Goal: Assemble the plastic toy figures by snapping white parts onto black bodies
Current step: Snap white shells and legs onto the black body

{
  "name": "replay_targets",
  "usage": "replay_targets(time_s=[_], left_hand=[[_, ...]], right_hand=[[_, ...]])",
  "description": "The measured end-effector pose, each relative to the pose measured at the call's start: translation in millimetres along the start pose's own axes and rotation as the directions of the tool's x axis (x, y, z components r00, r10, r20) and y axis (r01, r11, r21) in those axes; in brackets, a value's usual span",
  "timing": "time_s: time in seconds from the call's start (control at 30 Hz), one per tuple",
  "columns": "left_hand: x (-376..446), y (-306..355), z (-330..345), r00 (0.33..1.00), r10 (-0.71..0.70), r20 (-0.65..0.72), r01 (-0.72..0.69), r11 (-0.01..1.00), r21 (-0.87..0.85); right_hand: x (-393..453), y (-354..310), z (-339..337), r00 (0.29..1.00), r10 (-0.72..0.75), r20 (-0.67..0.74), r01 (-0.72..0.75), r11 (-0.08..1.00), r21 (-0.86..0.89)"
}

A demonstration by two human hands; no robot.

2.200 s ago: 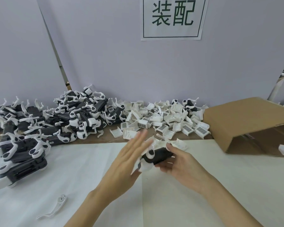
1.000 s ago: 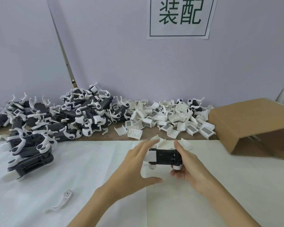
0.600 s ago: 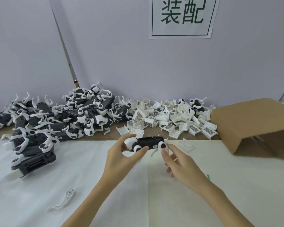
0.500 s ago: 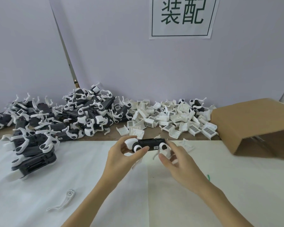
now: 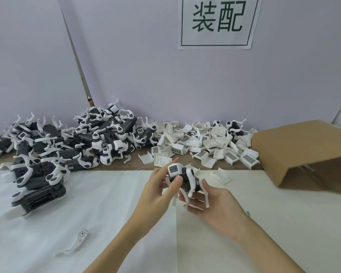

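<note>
Above sheet | both hands grip toy figure | piles, box behind

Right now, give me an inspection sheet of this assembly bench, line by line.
Surface: white sheet over wooden table.
Job's things: toy figure held in the air; assembled figures pile at left; white parts pile by the wall.
Clutter: loose white leg; cardboard box at right.
Grippers: left hand and right hand both grip the figure.
Cables: nothing seen.
Surroundings: wall sign.
</note>
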State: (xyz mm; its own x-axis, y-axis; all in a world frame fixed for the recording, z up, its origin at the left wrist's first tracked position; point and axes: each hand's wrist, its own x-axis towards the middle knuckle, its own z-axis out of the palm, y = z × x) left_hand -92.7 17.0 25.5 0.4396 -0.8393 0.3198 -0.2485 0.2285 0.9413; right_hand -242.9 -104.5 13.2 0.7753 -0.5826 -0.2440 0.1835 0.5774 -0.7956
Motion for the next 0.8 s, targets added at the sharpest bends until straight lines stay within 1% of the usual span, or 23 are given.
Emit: replay_targets(time_s=[0.13, 0.23, 0.3, 0.4, 0.43, 0.47, 0.5, 0.57, 0.63, 0.7, 0.73, 0.8], left_hand=[[0.9, 2.0, 0.6, 1.000, -0.014, -0.013, 0.013, 0.999, -0.029], [2.6, -1.7, -1.9, 0.999, -0.038, 0.001, 0.038, 0.997, -0.065], [5.8, -7.1, -5.2, 0.997, -0.081, -0.012, 0.080, 0.995, -0.062], [9.6, -12.8, -10.2, 0.984, -0.177, -0.007, 0.176, 0.979, -0.099], [9.8, -14.1, -11.0, 0.983, -0.183, -0.008, 0.181, 0.977, -0.111], [9.7, -15.6, -11.4, 0.984, -0.175, -0.034, 0.169, 0.976, -0.133], [9.0, -15.9, -11.0, 0.982, -0.164, -0.090, 0.146, 0.974, -0.171], [7.0, -12.2, -8.8, 0.957, -0.151, -0.246, 0.086, 0.962, -0.258], [6.9, -8.5, -6.8, 0.898, -0.174, -0.405, 0.049, 0.953, -0.300], [9.6, -8.4, -11.4, 0.813, -0.264, -0.518, 0.042, 0.915, -0.401], [10.4, -8.5, -15.9, 0.785, -0.304, -0.540, 0.018, 0.882, -0.470], [11.7, -7.4, -24.3, 0.780, -0.335, -0.528, -0.027, 0.826, -0.563]], right_hand=[[-0.8, -6.0, -1.7, 0.999, -0.008, 0.044, 0.007, 1.000, 0.029], [-1.0, -10.2, -6.8, 0.994, -0.002, 0.113, -0.001, 1.000, 0.025], [0.1, -14.5, -10.7, 0.987, -0.057, 0.152, 0.061, 0.998, -0.023], [0.9, -18.8, -12.5, 0.961, -0.229, 0.153, 0.246, 0.963, -0.110], [0.0, -18.3, -12.1, 0.943, -0.292, 0.159, 0.320, 0.928, -0.190], [-1.3, -17.0, -11.2, 0.919, -0.346, 0.187, 0.390, 0.870, -0.301], [-3.0, -15.2, -9.4, 0.893, -0.380, 0.241, 0.449, 0.796, -0.407], [-4.7, -9.3, -4.6, 0.841, -0.413, 0.349, 0.541, 0.650, -0.534], [-4.4, 1.9, 1.8, 0.776, -0.472, 0.419, 0.624, 0.480, -0.617], [-3.7, 16.2, 10.8, 0.704, -0.529, 0.474, 0.679, 0.305, -0.668], [-3.7, 22.8, 15.2, 0.678, -0.546, 0.493, 0.691, 0.243, -0.681], [-3.9, 31.4, 22.2, 0.650, -0.564, 0.510, 0.695, 0.169, -0.699]])
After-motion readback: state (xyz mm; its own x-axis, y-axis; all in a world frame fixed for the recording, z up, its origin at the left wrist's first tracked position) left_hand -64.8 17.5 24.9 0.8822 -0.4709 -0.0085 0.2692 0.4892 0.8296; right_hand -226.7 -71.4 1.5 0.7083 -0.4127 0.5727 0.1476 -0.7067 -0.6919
